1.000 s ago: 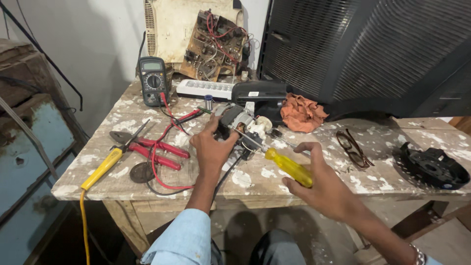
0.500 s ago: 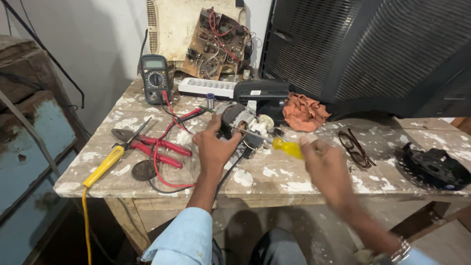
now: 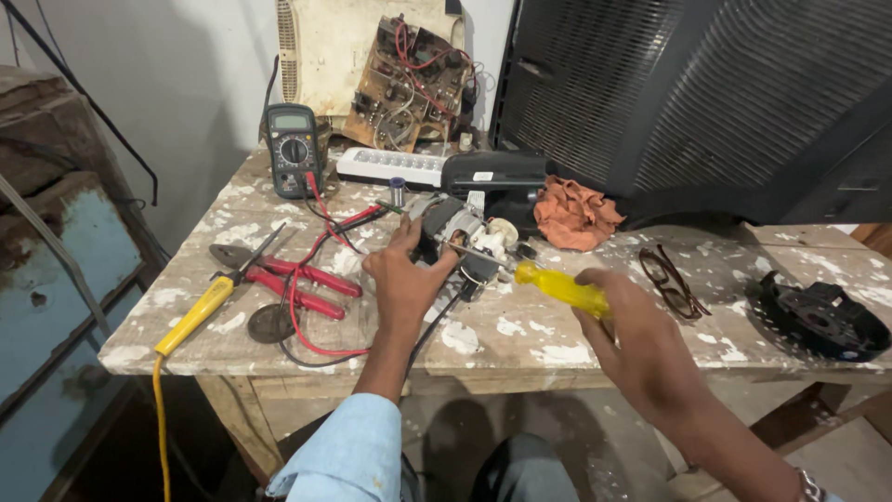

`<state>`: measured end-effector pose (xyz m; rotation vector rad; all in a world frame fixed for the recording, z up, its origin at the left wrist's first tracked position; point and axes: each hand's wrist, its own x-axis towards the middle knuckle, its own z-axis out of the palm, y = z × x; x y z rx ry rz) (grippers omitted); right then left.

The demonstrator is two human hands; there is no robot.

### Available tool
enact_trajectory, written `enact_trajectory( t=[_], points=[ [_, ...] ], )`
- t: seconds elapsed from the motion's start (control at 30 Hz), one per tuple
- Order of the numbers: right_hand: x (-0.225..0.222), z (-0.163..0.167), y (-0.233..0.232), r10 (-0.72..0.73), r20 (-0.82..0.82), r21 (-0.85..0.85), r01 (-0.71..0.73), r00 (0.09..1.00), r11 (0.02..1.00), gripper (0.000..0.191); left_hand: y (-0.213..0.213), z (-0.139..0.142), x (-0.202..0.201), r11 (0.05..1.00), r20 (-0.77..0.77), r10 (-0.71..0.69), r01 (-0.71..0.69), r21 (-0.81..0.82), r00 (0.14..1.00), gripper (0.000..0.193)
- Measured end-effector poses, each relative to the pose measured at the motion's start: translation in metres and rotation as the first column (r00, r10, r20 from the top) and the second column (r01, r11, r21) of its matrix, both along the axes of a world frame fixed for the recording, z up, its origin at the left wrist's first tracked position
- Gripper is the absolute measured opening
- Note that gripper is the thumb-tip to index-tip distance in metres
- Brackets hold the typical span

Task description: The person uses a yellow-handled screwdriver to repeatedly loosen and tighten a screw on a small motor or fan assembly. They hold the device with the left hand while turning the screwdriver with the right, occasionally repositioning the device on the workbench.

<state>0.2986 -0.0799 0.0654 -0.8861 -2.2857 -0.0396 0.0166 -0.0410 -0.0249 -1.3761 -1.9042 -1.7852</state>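
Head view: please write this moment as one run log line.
left hand: holds small motor on table | right hand: grips yellow screwdriver, tip at motor | nearby: red pliers, multimeter

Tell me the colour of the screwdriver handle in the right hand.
Translucent yellow plastic screwdriver handle, seen best in the head view.
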Motion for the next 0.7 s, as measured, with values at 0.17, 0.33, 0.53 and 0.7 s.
enact_trajectory(
  t=[0.17,0.33,0.53,0.7],
  points=[
    [-0.006,-0.019,0.005,0.041,0.177,0.413,-0.112,0.983,0.904,0.042,-0.001,0.002,-0.001,0.997,0.041,-0.061,0.058,0.058,0.997,0.061],
    [-0.013,-0.018,0.023,-0.161,-0.123,-0.194,0.135,0.979,0.972,0.043,-0.002,0.002,-0.001,0.993,-0.036,-0.026,0.030,0.116,0.999,0.065],
    [-0.001,-0.005,0.027,-0.346,-0.301,-0.939,-0.212,0.889,0.272,0.063,-0.002,0.003,-0.001,0.998,-0.032,-0.034,0.035,0.048,0.999,0.067],
    [0.003,-0.004,0.012,-0.089,-0.290,-0.705,-0.150,0.953,0.693,0.053,0.000,0.000,-0.002,0.999,-0.033,-0.007,0.009,0.047,0.999,0.067]
  ],
)
